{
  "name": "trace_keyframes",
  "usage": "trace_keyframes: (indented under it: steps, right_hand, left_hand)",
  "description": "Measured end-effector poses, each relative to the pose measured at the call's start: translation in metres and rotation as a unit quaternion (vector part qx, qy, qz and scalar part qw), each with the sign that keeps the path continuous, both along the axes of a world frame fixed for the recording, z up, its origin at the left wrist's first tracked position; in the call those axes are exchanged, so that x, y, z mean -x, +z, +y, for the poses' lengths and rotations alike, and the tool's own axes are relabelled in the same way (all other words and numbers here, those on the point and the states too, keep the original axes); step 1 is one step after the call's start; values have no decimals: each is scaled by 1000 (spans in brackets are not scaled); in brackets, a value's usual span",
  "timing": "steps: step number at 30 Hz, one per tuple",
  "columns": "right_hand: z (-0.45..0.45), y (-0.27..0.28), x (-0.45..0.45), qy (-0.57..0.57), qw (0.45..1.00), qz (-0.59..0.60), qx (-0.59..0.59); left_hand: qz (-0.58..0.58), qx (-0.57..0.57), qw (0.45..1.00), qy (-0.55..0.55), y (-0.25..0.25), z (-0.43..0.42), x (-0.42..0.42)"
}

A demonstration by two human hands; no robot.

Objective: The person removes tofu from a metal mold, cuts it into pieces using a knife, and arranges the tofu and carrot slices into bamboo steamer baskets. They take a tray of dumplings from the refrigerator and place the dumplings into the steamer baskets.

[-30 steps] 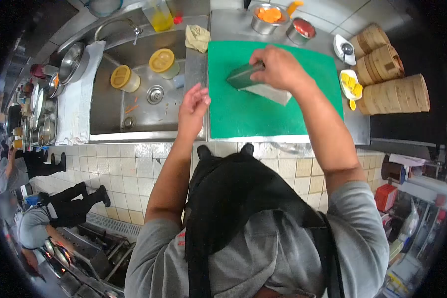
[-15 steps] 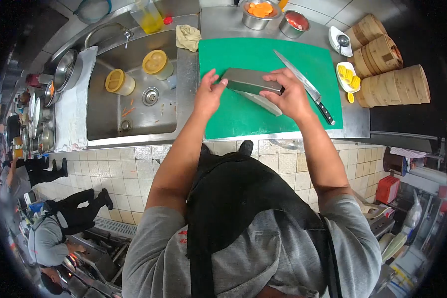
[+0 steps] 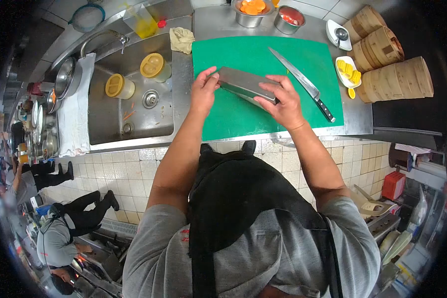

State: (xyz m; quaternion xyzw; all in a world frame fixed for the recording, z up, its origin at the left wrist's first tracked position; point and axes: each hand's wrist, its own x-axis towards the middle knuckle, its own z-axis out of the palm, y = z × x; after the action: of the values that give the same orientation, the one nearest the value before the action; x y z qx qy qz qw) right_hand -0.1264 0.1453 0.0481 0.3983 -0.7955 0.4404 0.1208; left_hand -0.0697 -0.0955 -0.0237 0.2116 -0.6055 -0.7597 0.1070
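Note:
A long, narrow metal loaf mould (image 3: 246, 82) is held at a slant over the green cutting board (image 3: 228, 121). My left hand (image 3: 202, 95) grips its left end between thumb and fingers. At the other end my right hand (image 3: 286, 105) has its thumb and fingers around the mould. The mould's inside is turned away from me, and what lies beneath it is mostly hidden. To the right of my right hand, a long chef's knife (image 3: 303, 79) with a black handle lies on the board.
On the left is a metal sink (image 3: 104, 111) with two yellow-lidded containers (image 3: 115, 85). A cloth (image 3: 182, 39) lies by its edge. Metal bowls (image 3: 247, 20), a dish of yellow slices (image 3: 348, 72) and bamboo steamers (image 3: 397, 82) line the counter. Two co-workers (image 3: 54, 243) stand at far left.
The mould has moved slightly left and lower, still in both hands. The pale, long block visible under it earlier is now almost wholly hidden. The knife stays on the board.

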Motion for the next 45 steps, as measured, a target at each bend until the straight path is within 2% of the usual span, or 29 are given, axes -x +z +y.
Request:
trace_keyframes:
  steps: [8,11,18,20,23,27,30,32,38,45]
  right_hand:
    - [-4,6,-4,15,999,44,-17]
    - [-11,18,-5,20,998,18,-62]
    - [-30,40,-5,40,997,35,-59]
    - [-35,48,-4,46,995,4,-94]
    - [-46,55,0,52,992,28,-115]
    - [-49,56,2,60,990,36,-120]
    - [-40,47,2,58,993,0,-106]
    - [-32,33,2,36,997,2,-70]
    - [-19,9,-5,-2,1000,22,-15]
    - [-12,0,-6,-5,999,37,-7]
  left_hand:
    - [2,-63,998,22,-2,-4,-4]
    - [-4,-84,996,26,-7,-4,-4]
    - [0,-147,988,39,-5,-6,-8]
    - [0,-158,987,39,-8,-8,-9]
    - [-2,-171,985,36,-9,-10,-8]
    - [2,-191,981,38,-13,-15,-8]
    - [-5,-198,980,35,-10,-17,-8]
    - [6,-209,977,28,-8,-19,-8]
    - [-3,-171,985,9,0,-23,-4]
    - [-1,-120,993,-12,7,-24,-8]
